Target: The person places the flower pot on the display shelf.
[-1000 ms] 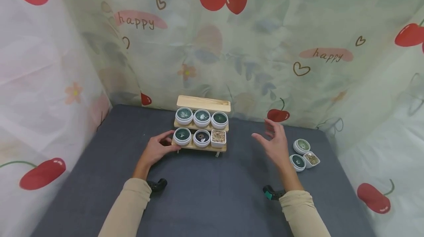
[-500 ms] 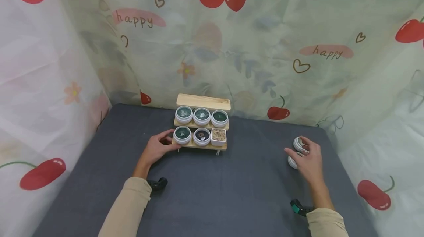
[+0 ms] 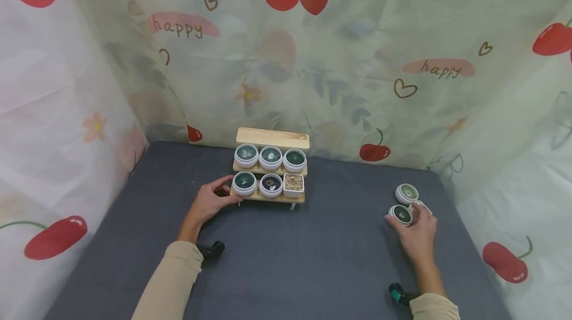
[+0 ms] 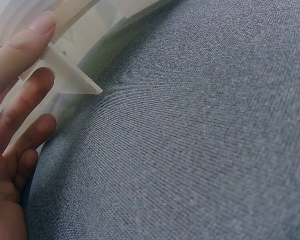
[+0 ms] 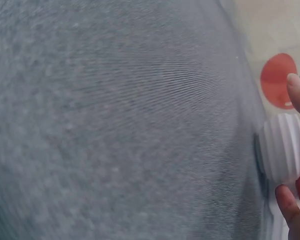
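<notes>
At the left end of a tiered wooden display stand [image 3: 272,137], my left hand [image 3: 207,205] grips the lower tier, with its thumb along the front edge. In the left wrist view, the thumb [image 4: 25,52] lies against the stand, while the other fingers curl beside its pale, angled leg [image 4: 72,75]. On the right, my right hand [image 3: 420,233] has thumb and fingers around a small round white pot [image 3: 400,214] with a dark green top. The right wrist view shows this pot's ribbed wall [image 5: 284,147], fingertips [image 5: 286,200] right at it.
Small white pots fill the stand's two lower tiers, including a square one [image 3: 293,186] with speckled gravel. A pale green pot [image 3: 406,194] stands behind my right hand, which partly covers another square pot [image 3: 422,206]. Printed curtains [image 3: 339,61] surround the dark grey table [image 3: 304,270].
My right hand has moved rightward from mid-table to the group of pots, then shifted slightly so its fingers surround the dark green one. The left hand keeps its grip on the stand.
</notes>
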Demonstrator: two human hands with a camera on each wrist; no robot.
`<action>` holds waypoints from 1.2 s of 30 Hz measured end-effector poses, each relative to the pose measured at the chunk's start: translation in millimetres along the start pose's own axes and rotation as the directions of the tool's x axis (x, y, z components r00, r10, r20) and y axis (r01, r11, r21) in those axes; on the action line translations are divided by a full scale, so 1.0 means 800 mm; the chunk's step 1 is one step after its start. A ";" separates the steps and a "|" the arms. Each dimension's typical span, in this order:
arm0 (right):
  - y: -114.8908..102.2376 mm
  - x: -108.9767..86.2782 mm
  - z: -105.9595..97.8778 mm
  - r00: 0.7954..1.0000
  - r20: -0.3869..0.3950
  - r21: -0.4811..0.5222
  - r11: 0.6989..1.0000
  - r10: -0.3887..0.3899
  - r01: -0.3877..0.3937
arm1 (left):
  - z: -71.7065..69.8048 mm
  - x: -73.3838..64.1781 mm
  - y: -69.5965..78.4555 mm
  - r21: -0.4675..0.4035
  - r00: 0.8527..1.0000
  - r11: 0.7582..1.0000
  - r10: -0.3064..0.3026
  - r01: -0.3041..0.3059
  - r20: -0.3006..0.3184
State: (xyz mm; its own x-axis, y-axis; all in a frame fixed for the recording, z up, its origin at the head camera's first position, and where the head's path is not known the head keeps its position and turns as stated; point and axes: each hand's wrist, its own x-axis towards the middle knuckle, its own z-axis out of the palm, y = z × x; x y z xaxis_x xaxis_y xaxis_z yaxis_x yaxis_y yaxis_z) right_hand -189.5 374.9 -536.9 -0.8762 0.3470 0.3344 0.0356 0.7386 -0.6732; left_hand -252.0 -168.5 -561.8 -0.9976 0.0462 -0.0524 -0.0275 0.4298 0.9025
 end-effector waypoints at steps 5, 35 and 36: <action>0.004 -0.006 0.006 0.999 -0.006 0.020 0.999 0.044 -0.043 | 0.000 -0.001 0.001 -0.012 1.000 1.000 0.006 -0.006 0.000; -0.142 0.023 0.059 0.989 0.099 0.287 0.955 -0.109 0.077 | 0.000 -0.001 0.001 -0.031 1.000 0.999 0.007 -0.007 0.002; -0.153 0.024 0.063 0.986 0.103 0.300 0.949 -0.131 0.095 | 0.000 -0.001 0.001 -0.032 1.000 0.999 0.004 -0.004 0.002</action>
State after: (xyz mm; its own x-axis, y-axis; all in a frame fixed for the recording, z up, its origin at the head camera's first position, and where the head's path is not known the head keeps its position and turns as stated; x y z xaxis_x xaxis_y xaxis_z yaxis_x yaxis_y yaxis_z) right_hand -235.1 262.2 -481.1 -0.9180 0.1858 0.3503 -0.1938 0.5606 -0.8051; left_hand -251.2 -168.1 -560.8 -0.9975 0.0495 -0.0499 -0.0260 0.4004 0.9160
